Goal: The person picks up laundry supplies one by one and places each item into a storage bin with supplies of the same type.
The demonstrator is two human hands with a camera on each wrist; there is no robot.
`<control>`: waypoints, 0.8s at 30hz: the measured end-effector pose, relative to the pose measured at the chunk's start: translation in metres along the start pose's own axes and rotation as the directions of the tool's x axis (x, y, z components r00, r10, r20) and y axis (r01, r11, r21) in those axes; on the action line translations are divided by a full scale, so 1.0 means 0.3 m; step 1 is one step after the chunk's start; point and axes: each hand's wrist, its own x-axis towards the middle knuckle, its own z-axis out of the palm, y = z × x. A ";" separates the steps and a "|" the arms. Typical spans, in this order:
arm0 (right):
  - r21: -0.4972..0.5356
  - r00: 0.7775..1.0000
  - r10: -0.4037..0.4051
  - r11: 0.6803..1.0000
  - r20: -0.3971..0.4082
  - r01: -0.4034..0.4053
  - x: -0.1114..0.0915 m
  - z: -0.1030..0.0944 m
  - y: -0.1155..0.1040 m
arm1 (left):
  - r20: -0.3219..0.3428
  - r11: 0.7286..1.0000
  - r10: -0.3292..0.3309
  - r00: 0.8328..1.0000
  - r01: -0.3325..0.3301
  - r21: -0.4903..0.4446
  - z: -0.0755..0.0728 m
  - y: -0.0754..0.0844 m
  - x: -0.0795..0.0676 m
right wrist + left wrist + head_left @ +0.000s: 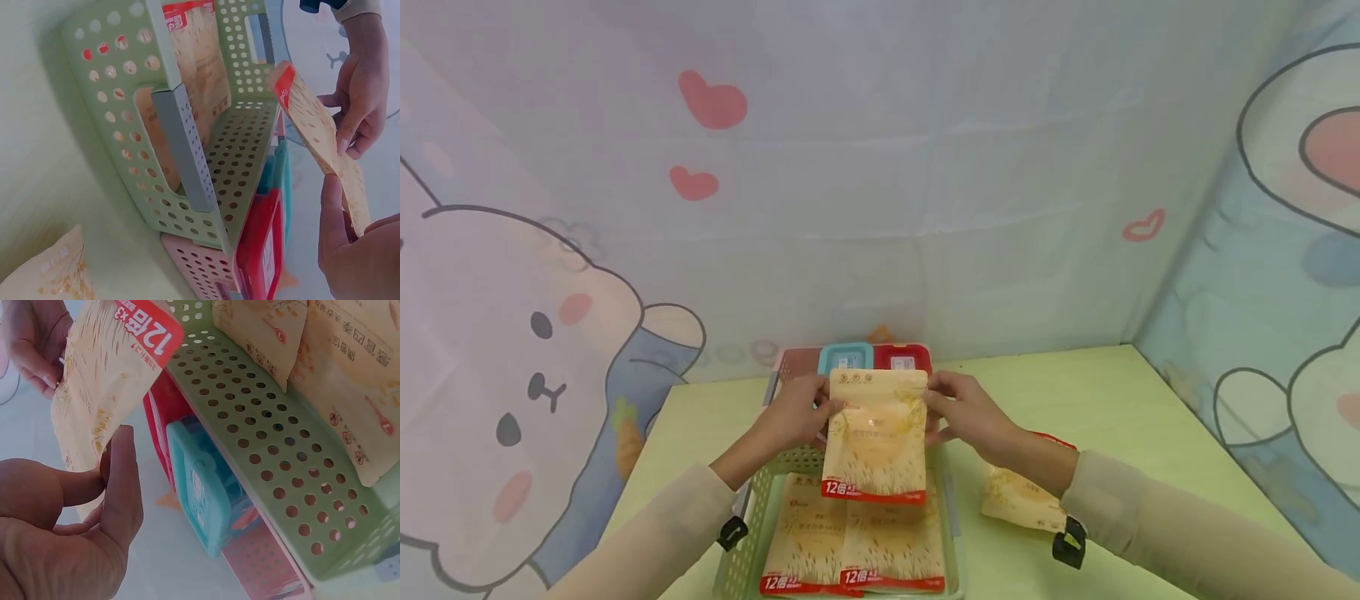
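A beige pouch with a red bottom band (880, 437) is held up over the green basket (952, 533), its printed front facing me. My left hand (799, 408) pinches its left edge near the top, thumb in front. On the opposite edge, my right hand (973, 417) pinches it the same way, as the right wrist view shows with the thumb against the pouch (325, 144). Two similar pouches, a left one (805, 533) and a right one (895, 542), lie side by side in the green basket.
Behind the green basket stands a pink basket (797, 363) with a teal-lidded box (846, 357) and a red-lidded box (904, 357). Another beige pouch (1022, 500) lies on the light green table (1075, 392) under my right forearm. A printed cloth (925, 208) hangs behind.
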 end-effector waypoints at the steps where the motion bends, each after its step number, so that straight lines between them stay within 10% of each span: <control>1: 0.008 1.000 0.008 1.000 0.003 -0.008 0.000 0.004 0.002 | 0.005 1.000 -0.007 1.000 0.007 -0.016 -0.002 -0.004 -0.004; 24: -0.037 0.986 0.122 0.992 0.113 -0.118 -0.036 0.090 0.023 | -0.009 0.997 -0.027 1.000 0.027 0.070 -0.013 -0.114 -0.056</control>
